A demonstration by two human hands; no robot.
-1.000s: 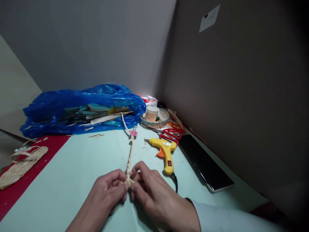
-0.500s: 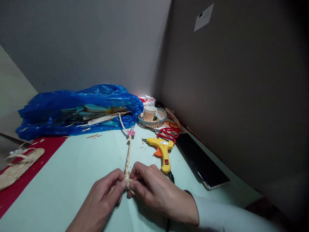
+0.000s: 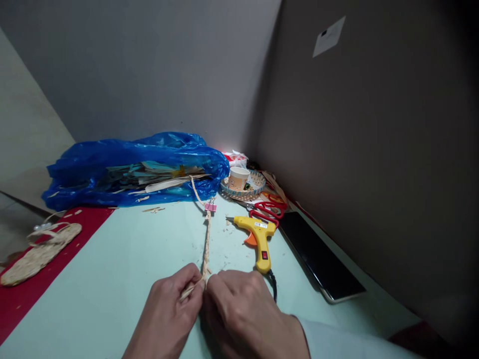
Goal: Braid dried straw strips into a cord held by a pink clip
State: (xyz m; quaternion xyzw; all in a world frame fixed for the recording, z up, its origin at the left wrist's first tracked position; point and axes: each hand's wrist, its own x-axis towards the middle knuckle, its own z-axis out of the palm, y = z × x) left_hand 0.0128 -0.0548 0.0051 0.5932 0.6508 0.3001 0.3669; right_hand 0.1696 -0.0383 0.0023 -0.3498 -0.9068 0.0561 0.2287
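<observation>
Basically, the left hand (image 3: 170,301) pinched loose strands at the near end of a thin, straw-coloured plaited cord (image 3: 206,249); the right hand (image 3: 247,304) curled beside it, grip hidden, so couldn't tell what it held. Cord ran away from both across the pale green tabletop (image 3: 142,239). Flat straw sandal (image 3: 43,257) lay far left; black glossy rectangular tablet (image 3: 320,259) and yellow plastic glue gun (image 3: 262,234) right. Farther: pink metal binder clip (image 3: 210,207) on cord, red-handled scissors (image 3: 271,209), patterned paper cup (image 3: 238,178) in round woven basket (image 3: 258,187), crumpled blue plastic bag (image 3: 93,154).
</observation>
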